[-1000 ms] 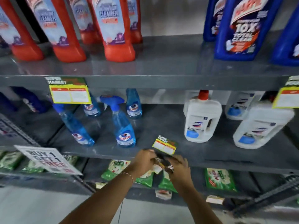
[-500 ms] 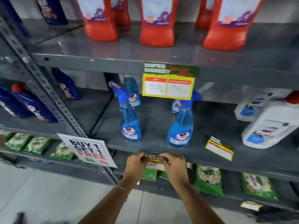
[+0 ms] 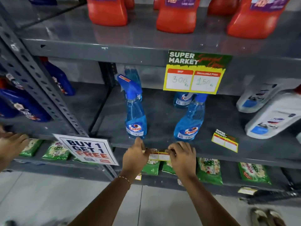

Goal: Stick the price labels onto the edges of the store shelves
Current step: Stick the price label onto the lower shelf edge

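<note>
A small yellow and green price label [image 3: 158, 155] lies against the front edge of the middle grey shelf [image 3: 244, 158], below two blue spray bottles [image 3: 136, 115]. My left hand [image 3: 134, 158] pinches its left end and my right hand [image 3: 183, 156] pinches its right end; most of the label shows between them. A second loose price label [image 3: 225, 141] lies flat on the shelf to the right. A large price label [image 3: 196, 72] reading 300 and 150 hangs from the upper shelf edge [image 3: 97, 53].
A "Buy 1 Get 1 Free" sign [image 3: 88, 150] hangs on the slotted upright at left. Another person's hand [image 3: 11, 144] rests at the far left. Red bottles stand above, white jugs [image 3: 273, 118] to the right, green packets [image 3: 209, 172] below. Sandals lie on the floor at the lower right.
The view has swung left and moved closer. My hands carried the small label left along the shelf edge, away from the loose label, and now hold it spread against the edge.
</note>
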Motion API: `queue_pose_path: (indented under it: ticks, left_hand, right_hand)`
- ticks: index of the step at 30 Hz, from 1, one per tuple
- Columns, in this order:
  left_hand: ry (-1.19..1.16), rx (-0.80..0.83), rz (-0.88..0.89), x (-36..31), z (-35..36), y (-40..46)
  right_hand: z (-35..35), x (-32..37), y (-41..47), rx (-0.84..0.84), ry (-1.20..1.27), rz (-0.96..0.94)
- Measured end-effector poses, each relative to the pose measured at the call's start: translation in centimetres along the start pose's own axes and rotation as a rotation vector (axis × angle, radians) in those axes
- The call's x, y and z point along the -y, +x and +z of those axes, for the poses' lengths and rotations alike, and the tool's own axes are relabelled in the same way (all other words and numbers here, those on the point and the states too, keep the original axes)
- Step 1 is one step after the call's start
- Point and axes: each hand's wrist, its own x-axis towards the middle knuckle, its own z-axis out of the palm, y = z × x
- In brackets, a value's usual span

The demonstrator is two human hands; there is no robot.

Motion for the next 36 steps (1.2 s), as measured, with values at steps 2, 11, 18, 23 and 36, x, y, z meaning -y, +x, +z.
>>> queue_pose_path:
  ticks: [2, 11, 18, 23, 36]
  left_hand:
    - [-0.12, 0.023, 0.078, -0.3, -0.2, -0.1]
    - [-0.283, 0.078, 0.266, -4.8, 3.0, -2.0]
    - [-0.224, 0.176, 0.353, -10.2, 7.2, -4.1]
    - [-0.277, 0.076, 0.301, -16.8, 10.8, -4.3]
    - [-0.244, 0.387, 0.218, -34.9, 27.7, -9.2]
  right_hand:
    - [-0.6, -0.8, -0.9, -0.04, 0.047, 0.056]
    - [-7.3, -13.4, 4.5, -0.159, -0.012, 0.818]
    - [-9.1, -17.6, 7.4, 0.17, -0.005, 0.743]
    - [-12.8, -19.2, 3.2, 0.25, 0.371, 0.354]
    - [-20.8, -37.8, -5.0, -0.029, 0.383, 0.482]
